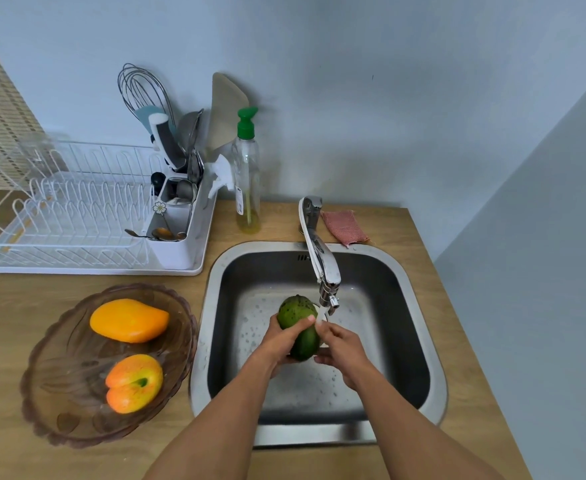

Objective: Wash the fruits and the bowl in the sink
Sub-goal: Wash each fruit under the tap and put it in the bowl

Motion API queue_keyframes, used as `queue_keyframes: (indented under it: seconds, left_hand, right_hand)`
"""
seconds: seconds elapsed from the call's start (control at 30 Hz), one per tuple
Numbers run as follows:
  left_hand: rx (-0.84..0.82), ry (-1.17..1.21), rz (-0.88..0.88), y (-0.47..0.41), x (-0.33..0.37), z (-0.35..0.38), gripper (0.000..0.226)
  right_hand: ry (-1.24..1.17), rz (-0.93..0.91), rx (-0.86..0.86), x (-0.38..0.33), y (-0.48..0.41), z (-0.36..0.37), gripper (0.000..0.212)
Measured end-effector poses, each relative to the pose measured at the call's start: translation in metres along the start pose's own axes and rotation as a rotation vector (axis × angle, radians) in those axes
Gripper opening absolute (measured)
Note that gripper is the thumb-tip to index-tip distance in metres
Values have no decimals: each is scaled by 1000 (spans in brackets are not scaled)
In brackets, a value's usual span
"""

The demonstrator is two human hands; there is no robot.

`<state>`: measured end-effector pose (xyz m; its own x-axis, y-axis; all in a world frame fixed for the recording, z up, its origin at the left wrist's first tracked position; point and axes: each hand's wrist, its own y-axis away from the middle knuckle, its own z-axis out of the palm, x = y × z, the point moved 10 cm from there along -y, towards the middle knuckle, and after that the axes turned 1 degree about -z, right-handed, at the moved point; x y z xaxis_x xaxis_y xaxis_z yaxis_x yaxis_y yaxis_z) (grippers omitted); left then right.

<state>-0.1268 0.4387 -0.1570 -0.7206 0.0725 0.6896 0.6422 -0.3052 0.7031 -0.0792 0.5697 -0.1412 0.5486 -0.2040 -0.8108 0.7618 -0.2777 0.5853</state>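
While water runs from the tap, your left grip and right grip both curl round the green fruit, holding it over the sink just under the spout. On the desk to the left, the bowl holds a yellow fruit and an orange fruit, lying apart from each other.

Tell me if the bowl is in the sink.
No, the bowl rests on the counter, left of the sink.
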Motion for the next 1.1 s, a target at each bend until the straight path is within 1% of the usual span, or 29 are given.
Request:
queue_keyframes:
  seconds: [0.07, 0.13, 0.2, 0.3, 0.4, 0.47, 0.5, 0.6, 0.67, 0.73, 0.77, 0.83, 0.9, 0.93, 1.0, 1.1]
  left_hand:
    - [13, -4, -2, 0, 1, 0, 82]
    - [38, -36, -2, 1, 2, -2, 80]
    - [82, -72, 14, 3, 6, -8, 80]
    - [144, -43, 26, 4, 14, -18, 78]
    - [177, 57, 11, 6, 21, -26, 73]
    - [198, 90, 46, 6, 35, -33, 70]
    - [209, 102, 79, 7, 45, -36, 68]
    - [242, 119, 174, 8, 82, -49, 68]
    - [255, 153, 230, 12, 111, -54, 64]
    - [221, 173, 256, 13, 135, -54, 58]
    - [189, 154, 250, 13, 144, -52, 60]
    - [153, 67, 226, 14, 157, -48, 62]
    - [154, -14, 210, 13, 165, -46, 62]
    - [156, -32, 209, 14, 168, -45, 59]
    - [142, -37, 196, 14, 171, -41, 53]
    - [102, -63, 150, 15, 170, -35, 51]
  right_hand:
    - [53, -43, 8, -7, 2, 0, 20]
    - [224, -131, 70, -16, 0, -9, 15]
    - [373, -216, 162, -30, -3, -22, 21]
    - [489, -282, 219, -54, -6, -34, 25]
    - [536, -338, 235, -82, -5, -37, 36]
    - [546, -358, 244, -103, -2, -38, 47]
    - [555, -370, 247, -113, -2, -39, 48]
    - [630, -460, 268, -153, -1, -38, 37]
    - [679, -515, 266, -180, -1, -32, 29]
    - [721, -575, 229, -208, -3, -19, 21]
    - [762, -615, 203, -222, -5, -10, 21]
    - [913, -659, 141, -242, -14, 7, 35]
    - [1104, -653, 92, -254, -24, 23, 47]
    - [1163, -642, 74, -258, -27, 30, 52]
    - [1221, -610, 71, -264, -30, 38, 61]
    - [1291, -576, 56, -263, -42, 43, 66]
